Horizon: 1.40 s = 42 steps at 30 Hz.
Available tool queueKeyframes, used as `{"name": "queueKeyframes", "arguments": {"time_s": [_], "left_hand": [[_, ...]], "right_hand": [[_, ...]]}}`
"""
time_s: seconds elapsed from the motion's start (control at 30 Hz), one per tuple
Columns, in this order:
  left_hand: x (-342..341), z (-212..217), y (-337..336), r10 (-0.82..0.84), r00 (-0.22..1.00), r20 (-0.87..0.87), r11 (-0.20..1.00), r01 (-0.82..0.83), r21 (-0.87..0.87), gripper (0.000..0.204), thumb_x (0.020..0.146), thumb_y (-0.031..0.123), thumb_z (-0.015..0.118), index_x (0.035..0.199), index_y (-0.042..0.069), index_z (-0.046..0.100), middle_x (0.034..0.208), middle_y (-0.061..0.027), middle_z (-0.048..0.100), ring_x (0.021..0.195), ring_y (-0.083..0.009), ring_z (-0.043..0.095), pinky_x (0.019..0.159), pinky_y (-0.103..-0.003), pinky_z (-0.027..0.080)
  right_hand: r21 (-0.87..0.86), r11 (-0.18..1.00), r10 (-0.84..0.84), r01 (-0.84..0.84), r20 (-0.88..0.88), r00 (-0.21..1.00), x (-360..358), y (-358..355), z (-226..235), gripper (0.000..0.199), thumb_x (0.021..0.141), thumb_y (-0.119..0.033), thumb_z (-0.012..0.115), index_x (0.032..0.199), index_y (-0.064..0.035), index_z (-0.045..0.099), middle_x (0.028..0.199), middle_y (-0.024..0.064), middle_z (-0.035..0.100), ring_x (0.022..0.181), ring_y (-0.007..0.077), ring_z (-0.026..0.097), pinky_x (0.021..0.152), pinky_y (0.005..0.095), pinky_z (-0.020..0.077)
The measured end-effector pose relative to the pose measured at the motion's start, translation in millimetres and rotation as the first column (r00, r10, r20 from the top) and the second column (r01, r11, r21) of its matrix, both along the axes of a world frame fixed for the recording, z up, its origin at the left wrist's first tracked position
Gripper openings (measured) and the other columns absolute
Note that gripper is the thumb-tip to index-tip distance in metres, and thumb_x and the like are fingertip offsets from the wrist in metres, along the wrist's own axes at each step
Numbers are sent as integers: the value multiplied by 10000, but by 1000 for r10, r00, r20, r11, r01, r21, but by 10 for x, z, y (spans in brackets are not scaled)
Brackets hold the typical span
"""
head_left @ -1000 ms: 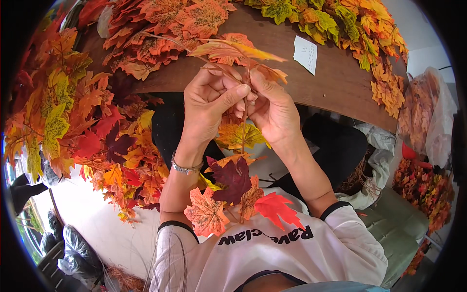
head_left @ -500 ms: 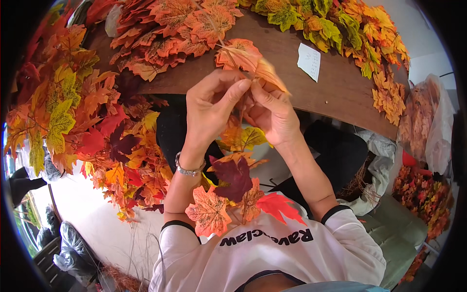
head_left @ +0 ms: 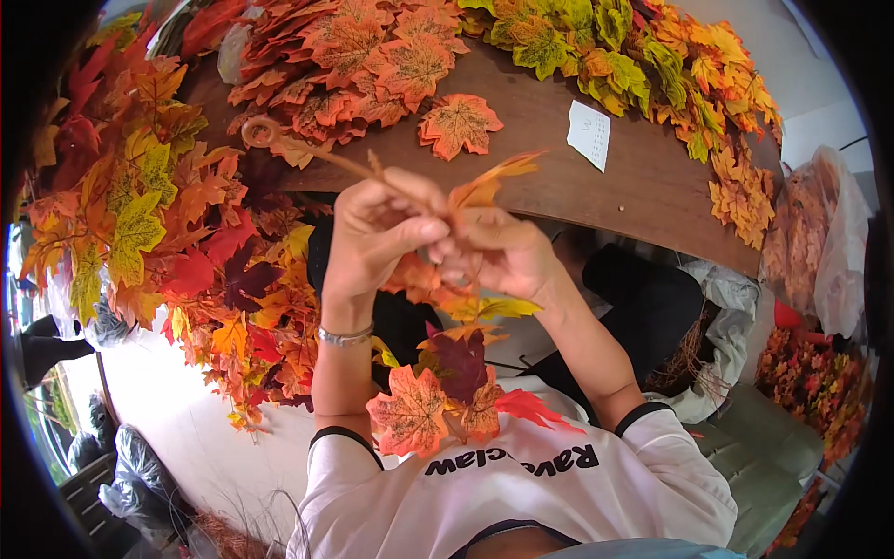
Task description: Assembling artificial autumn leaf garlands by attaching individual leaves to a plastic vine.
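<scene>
Both my hands are together just off the table's near edge, working on an artificial maple leaf garland. My left hand (head_left: 377, 233) is closed around its brown stem (head_left: 340, 160), whose looped end points up and left over the table. My right hand (head_left: 503, 250) pinches close beside it, where an orange leaf (head_left: 489, 184) sticks up. The fingertips partly hide the joint between leaf and stem. Below my hands the garland hangs toward my chest, with a yellow leaf, a dark maroon leaf (head_left: 459, 365), a speckled orange leaf (head_left: 408, 410) and a red leaf (head_left: 534, 407).
On the brown table (head_left: 531, 140) lie a single orange leaf (head_left: 460, 126), stacked orange leaves (head_left: 345, 56), yellow-green leaves (head_left: 596, 47) and a white paper slip (head_left: 589, 137). Finished-looking foliage (head_left: 223, 270) hangs at the left. Plastic bags (head_left: 819, 242) of leaves stand at the right.
My hands have shifted a little down and left. The stem has tilted, its looped end swinging left. The orange leaf at my right hand has turned and now shows nearly edge-on.
</scene>
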<state>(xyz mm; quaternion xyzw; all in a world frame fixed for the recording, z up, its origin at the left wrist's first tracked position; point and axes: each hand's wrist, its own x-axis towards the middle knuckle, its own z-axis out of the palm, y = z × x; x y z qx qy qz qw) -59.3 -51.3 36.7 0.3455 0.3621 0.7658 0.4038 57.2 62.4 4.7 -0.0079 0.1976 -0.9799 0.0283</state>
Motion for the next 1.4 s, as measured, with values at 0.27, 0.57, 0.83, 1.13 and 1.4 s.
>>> {"name": "queueKeyframes", "arguments": {"time_s": [0.27, 0.57, 0.83, 1.13, 1.4], "left_hand": [[-623, 668, -1322, 255, 850, -461, 959, -161, 234, 236, 672, 99, 676, 697, 44, 449, 621, -66, 505, 413, -113, 443, 343, -219, 355], [-236, 1330, -1936, -43, 882, -469, 601, -352, -717, 89, 547, -27, 669, 563, -10, 584, 511, -113, 571, 386, -144, 538, 350, -209, 397], [117, 126, -698, -418, 848, 325, 647, 529, -549, 148, 786, 30, 599, 893, -18, 509, 792, -132, 615, 630, -175, 626, 558, -262, 539], [51, -59, 133, -360, 913, 193, 888, 398, -231, 96, 796, 43, 585, 830, 4, 504, 746, -125, 617, 587, -118, 587, 504, -187, 465], [95, -205, 476, 12, 974, 228, 982, 31, -187, 61, 809, 24, 567, 841, 3, 519, 768, -124, 619, 627, -102, 577, 569, -192, 478]], "right_hand": [[835, 499, -278, 230, -97, 956, -180, 267, 100, 176, 822, -136, 569, 891, 20, 614, 877, 61, 605, 801, 101, 548, 717, 232, 446], [788, -610, -460, 84, -438, 772, -1008, 1012, -152, 176, 692, -186, 648, 788, -38, 654, 779, 105, 612, 771, 230, 564, 713, 288, 429], [910, -377, -599, 173, -382, 704, -1214, 1042, -428, 162, 670, -169, 661, 741, -23, 660, 701, 129, 632, 671, 239, 592, 631, 327, 451], [975, 43, -647, 219, -140, 750, -948, 1426, -305, 196, 700, -204, 701, 686, -17, 641, 584, -16, 560, 526, 47, 464, 477, 200, 349], [714, 535, -671, 452, 34, 741, -444, 1239, 66, 140, 778, -143, 631, 723, -32, 566, 637, -3, 512, 514, 47, 413, 443, 185, 278]]}}
